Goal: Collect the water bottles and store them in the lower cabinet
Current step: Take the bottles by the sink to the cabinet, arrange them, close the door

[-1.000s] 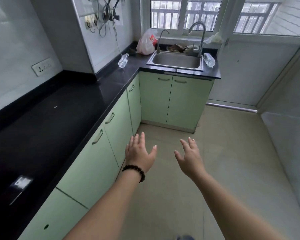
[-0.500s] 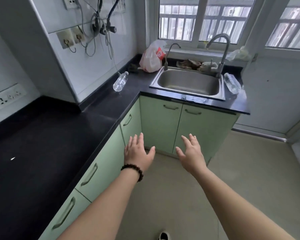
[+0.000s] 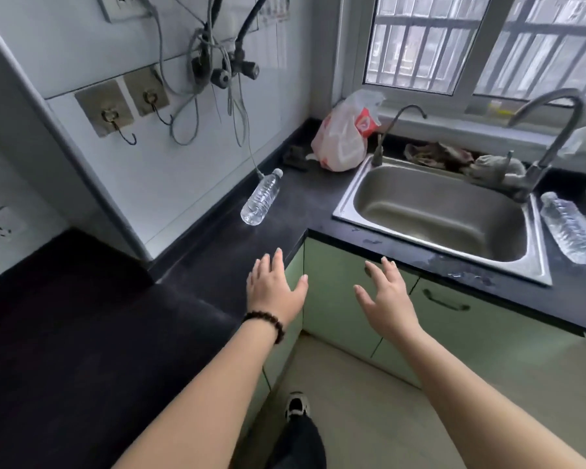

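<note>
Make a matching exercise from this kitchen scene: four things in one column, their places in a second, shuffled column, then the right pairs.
Things
1. plastic bag
2. left bottle
3. right bottle
4. beaded bracelet

Places
A. on the counter, right of the sink
B. on the left wrist
C. in the counter's back corner, left of the small tap
D. lying on the counter below the hanging cables

Pairs: 1-C, 2-D, 3-A, 4-B

No legible text from my feed, red-and-white print on the plastic bag [image 3: 344, 137] too crumpled to read, both water bottles [image 3: 260, 197] label-free, wall sticker [image 3: 274, 10] marks too blurred.
</note>
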Available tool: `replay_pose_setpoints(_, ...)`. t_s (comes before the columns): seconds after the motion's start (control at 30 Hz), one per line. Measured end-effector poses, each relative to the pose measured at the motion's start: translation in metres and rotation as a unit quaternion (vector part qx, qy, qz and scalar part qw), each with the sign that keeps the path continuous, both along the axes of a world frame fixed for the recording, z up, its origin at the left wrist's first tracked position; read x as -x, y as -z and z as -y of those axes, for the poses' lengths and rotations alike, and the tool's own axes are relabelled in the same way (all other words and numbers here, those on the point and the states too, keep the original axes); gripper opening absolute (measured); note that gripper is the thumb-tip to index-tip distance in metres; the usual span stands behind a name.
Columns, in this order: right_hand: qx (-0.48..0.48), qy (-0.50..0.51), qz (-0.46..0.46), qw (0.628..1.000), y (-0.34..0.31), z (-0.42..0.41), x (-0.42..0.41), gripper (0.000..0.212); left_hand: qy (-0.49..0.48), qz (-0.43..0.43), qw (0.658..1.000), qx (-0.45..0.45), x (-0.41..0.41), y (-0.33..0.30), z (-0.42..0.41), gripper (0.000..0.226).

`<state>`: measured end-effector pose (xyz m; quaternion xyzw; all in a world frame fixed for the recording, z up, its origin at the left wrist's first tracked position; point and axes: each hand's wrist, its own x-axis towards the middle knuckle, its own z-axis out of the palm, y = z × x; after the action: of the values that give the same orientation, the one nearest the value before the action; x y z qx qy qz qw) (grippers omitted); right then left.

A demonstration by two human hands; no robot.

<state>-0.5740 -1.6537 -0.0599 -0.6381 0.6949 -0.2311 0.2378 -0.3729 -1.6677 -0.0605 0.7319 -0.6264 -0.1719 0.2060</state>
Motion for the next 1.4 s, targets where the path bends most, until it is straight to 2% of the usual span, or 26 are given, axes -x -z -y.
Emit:
replay_pose_setpoints(0.27, -0.024, 0.032, -0.004, 0.999, 0.008, 0.148, -0.020, 0.057, -0.004, 0.045, 0.999, 0.026, -0.052, 0.003, 0.198, 0.072)
replay_pose_setpoints(0.43, -0.035, 0.033, 0.003, 0.999, 0.014, 0.205, -0.023, 0.056, -0.018, 0.098, 0.993, -0.057, -0.062, 0.013, 0.286, 0.094)
replay_pose_setpoints(0.57, -0.044, 0.037, 0.001, 0.998, 0.025, 0.235, -0.021, 0.056, -0.032, 0.110, 0.985, -0.132, -0.061, 0.028, 0.323, 0.108)
replay_pose_setpoints(0.77, -0.053, 0.022, -0.002, 0.998, 0.040, 0.260, -0.023, 0.054, -0.049, 0.142, 0.972, -0.183, -0.073, 0.047, 0.343, 0.115)
replay_pose_setpoints(0.9, -0.056, 0.017, -0.003, 0.998, 0.044, 0.269, -0.022, 0.055, -0.052, 0.127, 0.976, -0.170, -0.082, 0.045, 0.347, 0.086)
replay_pose_setpoints(1.0, -0.052, 0.029, 0.002, 0.998, 0.040, 0.271, -0.011, 0.056, -0.039, 0.064, 0.990, -0.119, -0.068, 0.038, 0.337, 0.069)
replay_pose_setpoints(1.13, -0.041, 0.064, -0.001, 0.997, 0.027, 0.266, 0.019, 0.058, 0.010, -0.020, 0.997, -0.074, -0.010, 0.019, 0.325, 0.072)
replay_pose_setpoints(1.4, -0.011, 0.177, -0.002, 0.984, -0.003, 0.220, 0.140, 0.059, 0.135, -0.090, 0.984, -0.075, 0.150, -0.001, 0.289, 0.076)
